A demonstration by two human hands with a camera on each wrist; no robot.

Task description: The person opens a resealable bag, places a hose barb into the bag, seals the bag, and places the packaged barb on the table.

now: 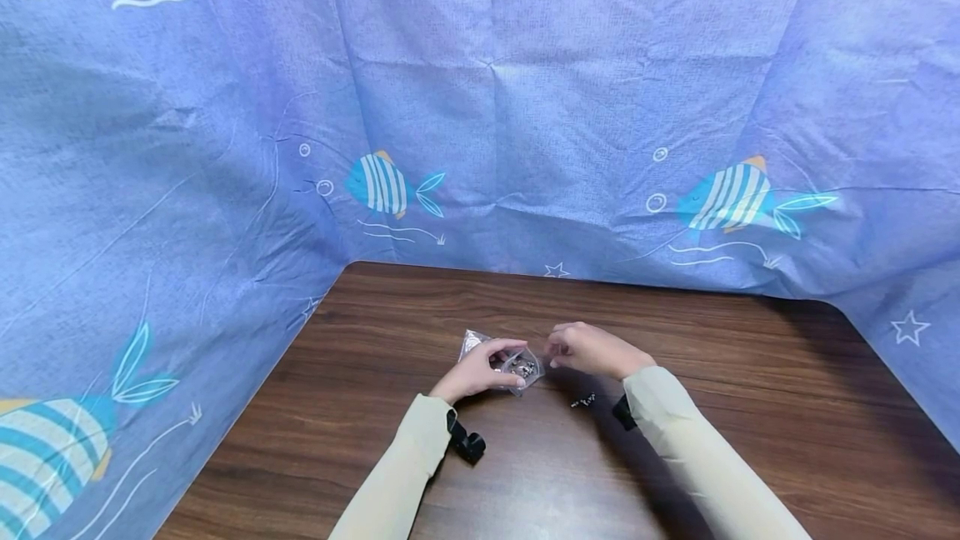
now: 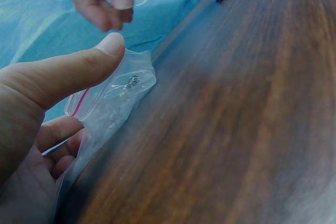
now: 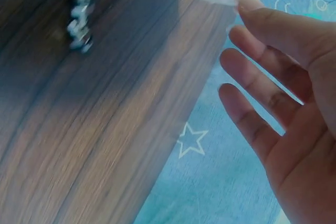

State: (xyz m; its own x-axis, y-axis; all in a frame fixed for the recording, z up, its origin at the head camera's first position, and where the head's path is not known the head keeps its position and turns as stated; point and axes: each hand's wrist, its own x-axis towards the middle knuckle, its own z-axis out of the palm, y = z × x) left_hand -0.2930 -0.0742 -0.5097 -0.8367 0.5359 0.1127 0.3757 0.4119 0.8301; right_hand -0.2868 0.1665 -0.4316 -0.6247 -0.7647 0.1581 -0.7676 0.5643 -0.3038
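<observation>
My left hand [image 1: 480, 372] holds a clear zip bag [image 1: 534, 377] by its mouth, thumb on one side and fingers on the other. A pink strip runs along the bag's edge in the left wrist view, and small shiny metal pieces [image 2: 132, 82] lie inside. Just right of the bag's mouth, above the table, is my right hand [image 1: 592, 350]. Its fingers [image 3: 247, 108] are loosely bent and apart in the right wrist view, with nothing seen between them. A short row of small silver-and-dark metal pieces [image 1: 583, 401] lies on the table below the right hand.
The brown wood-grain table [image 1: 420, 298] reaches back to a blue cloth [image 1: 562, 132] printed with fish, which hangs behind and at the sides. A crinkled clear plastic part [image 1: 472, 342] shows behind the left hand. Black straps [image 1: 467, 442] circle both wrists.
</observation>
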